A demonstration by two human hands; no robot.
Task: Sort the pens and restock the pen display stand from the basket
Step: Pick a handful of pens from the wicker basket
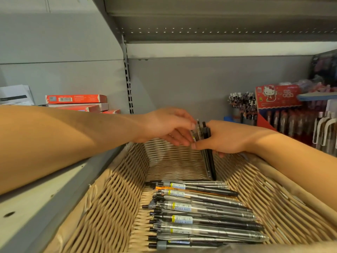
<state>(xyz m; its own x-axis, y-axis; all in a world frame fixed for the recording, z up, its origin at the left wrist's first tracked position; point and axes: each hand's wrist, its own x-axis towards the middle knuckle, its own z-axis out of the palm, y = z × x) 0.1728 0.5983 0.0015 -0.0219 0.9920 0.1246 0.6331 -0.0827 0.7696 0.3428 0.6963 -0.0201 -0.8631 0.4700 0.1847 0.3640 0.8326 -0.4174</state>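
Observation:
A woven tan basket (109, 194) fills the lower view and holds several black, grey and clear pens (202, 212) lying side by side. Over its far end my right hand (226, 137) grips a small upright bundle of dark pens (209, 161), tips pointing down into the basket. My left hand (171, 125) reaches in from the left, and its fingertips pinch the top of a pen in that bundle. The pen display stand (295, 125) stands at the right on the shelf, with rows of pens in it.
A red cartoon-cat display box (277, 96) and a cup of patterned pens (240, 105) sit behind the stand. Red flat boxes (76, 101) are stacked at the left. A grey shelf edge (54, 189) runs along the basket's left side, with another shelf (218, 19) overhead.

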